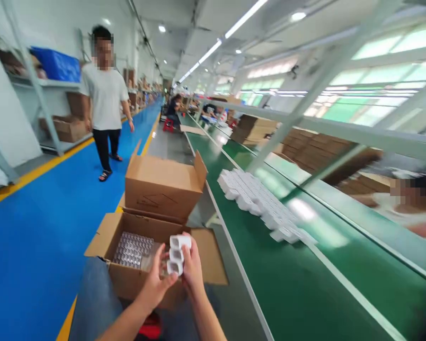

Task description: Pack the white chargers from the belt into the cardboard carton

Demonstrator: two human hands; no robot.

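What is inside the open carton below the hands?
A clear tray with rows of small cells lies in the carton. The left hand and right hand, holding white pieces, hide its right part.

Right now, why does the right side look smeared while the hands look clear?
In the head view, the left hand, right hand and the white pieces they hold are fairly sharp; the metal frame on the right streaks with motion blur; ceiling strip lights leave pale glare on the green belt.

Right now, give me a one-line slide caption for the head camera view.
Left hand and right hand hold stacked white parts above an open cardboard box beside a green conveyor.
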